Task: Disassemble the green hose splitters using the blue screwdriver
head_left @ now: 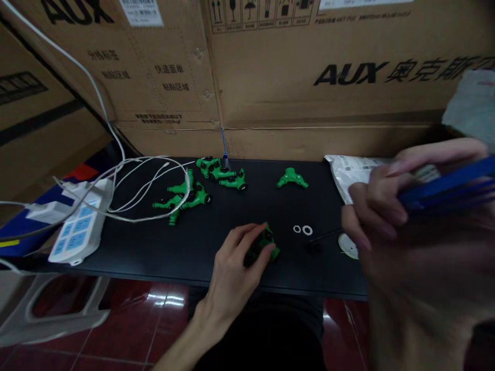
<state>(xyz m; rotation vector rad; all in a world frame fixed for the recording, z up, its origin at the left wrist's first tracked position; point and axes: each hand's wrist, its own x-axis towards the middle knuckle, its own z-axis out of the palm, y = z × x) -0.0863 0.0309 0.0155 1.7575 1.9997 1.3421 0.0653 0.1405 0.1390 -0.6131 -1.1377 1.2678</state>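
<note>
The green fitting (269,238) is on the worktop (154,252) in the left hand (235,256), its grip clamped round the piece, thumb opposite fingers; firm downward pressure should steady it. The right hand (381,203) is raised, apparently clamped on a blurred blue thing (444,185). Best keep sleeves and fingers clear of the small white rings (303,229) nearby.

A green fitting (268,237) with black parts sits left of the larger white ring (307,230), partly covered by a grip. Well right of that ring, held up, a slim blue object (444,188) slants upward rightward, blurred, apparently several narrow strips.
</note>
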